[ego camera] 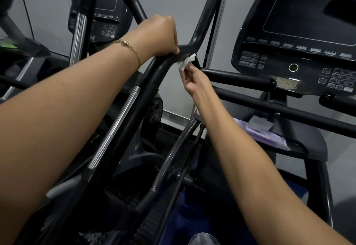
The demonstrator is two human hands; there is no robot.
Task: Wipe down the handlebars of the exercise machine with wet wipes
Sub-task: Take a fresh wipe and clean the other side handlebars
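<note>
Gleaming black handlebar [194, 38], crumpled white wipe [185, 62]

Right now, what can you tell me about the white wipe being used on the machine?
The wet wipe is a small white sheet, crumpled and bunched into a wad, thin and soft-looking. It is pinched from below in the fingertips of the right hand, and its upper edge presses against the underside of the black handlebar right at the bend. The left hand closes its grip over the same bar just left of the wipe, not touching it. Whether the wipe is damp cannot be told.
</note>
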